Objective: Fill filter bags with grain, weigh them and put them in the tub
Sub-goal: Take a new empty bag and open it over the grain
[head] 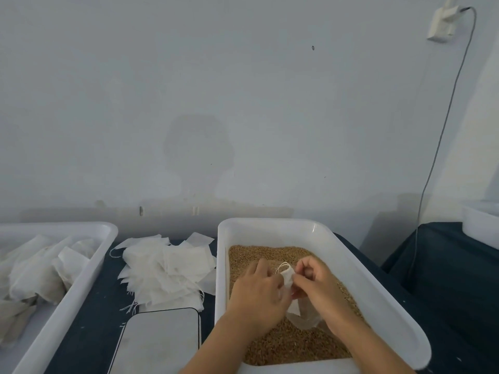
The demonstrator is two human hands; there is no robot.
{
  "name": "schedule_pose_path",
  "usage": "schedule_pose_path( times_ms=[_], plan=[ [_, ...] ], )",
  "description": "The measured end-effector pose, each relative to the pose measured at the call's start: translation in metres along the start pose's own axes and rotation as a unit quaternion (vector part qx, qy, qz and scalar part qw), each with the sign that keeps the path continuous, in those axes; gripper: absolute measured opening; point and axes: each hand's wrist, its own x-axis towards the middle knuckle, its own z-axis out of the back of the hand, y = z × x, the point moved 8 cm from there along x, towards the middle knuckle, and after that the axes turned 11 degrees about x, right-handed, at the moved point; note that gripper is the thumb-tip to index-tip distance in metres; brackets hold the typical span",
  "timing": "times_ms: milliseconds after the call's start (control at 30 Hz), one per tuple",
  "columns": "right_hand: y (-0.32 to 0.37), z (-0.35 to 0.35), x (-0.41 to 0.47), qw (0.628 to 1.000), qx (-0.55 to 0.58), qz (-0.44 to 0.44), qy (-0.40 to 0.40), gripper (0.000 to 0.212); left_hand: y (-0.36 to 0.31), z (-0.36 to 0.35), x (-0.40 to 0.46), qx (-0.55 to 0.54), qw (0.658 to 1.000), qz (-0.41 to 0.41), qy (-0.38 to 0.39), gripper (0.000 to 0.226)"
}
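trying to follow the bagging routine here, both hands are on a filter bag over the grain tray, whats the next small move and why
Probably pull the drawstring tight to close the filter bag. Both the left hand and right hand pinch its top over the grain, string looped between them, and the scale beside the tray sits bare, waiting for it.

Glossy plastic tub (318, 233), matt cloth filter bags (167, 268).
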Motion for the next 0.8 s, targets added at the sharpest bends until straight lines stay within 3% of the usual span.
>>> schedule_pose_path(
  times_ms=[133,200,267,333,400,467,567,633,800],
  plan=[
    [-0.008,0.006,0.001,0.998,-0.004,-0.049,-0.028,0.005,-0.014,0.019,-0.003,-0.011,0.994,-0.09,-0.063,0.022],
    [-0.013,0.016,0.002,0.984,-0.164,-0.072,-0.028,0.014,-0.013,0.023,-0.003,-0.014,0.992,-0.094,-0.079,0.018],
    [-0.019,0.023,-0.002,0.934,-0.344,-0.089,0.018,0.031,-0.01,0.023,-0.002,-0.019,0.994,-0.076,-0.082,0.013],
    [-0.031,0.027,-0.008,0.885,-0.44,-0.131,0.074,0.052,-0.004,0.02,0.0,-0.02,0.996,-0.036,-0.074,0.011],
    [-0.038,0.025,-0.015,0.833,-0.518,-0.149,0.125,0.043,0.005,0.021,0.002,-0.022,0.997,0.014,-0.077,0.012],
    [-0.034,0.021,-0.015,0.808,-0.559,-0.119,0.143,0.021,0.012,0.027,0.001,-0.026,0.993,0.055,-0.1,0.011],
    [-0.014,0.023,-0.007,0.805,-0.576,-0.058,0.132,0.013,0.02,0.039,-0.002,-0.03,0.983,0.109,-0.142,0.011],
    [0.009,0.025,-0.002,0.798,-0.59,-0.008,0.12,0.022,0.026,0.044,-0.005,-0.033,0.976,0.142,-0.162,0.009],
    [0.034,0.012,0.006,0.715,-0.673,0.137,0.133,0.013,0.028,0.052,-0.01,-0.038,0.966,0.171,-0.192,0.009]
  ],
)
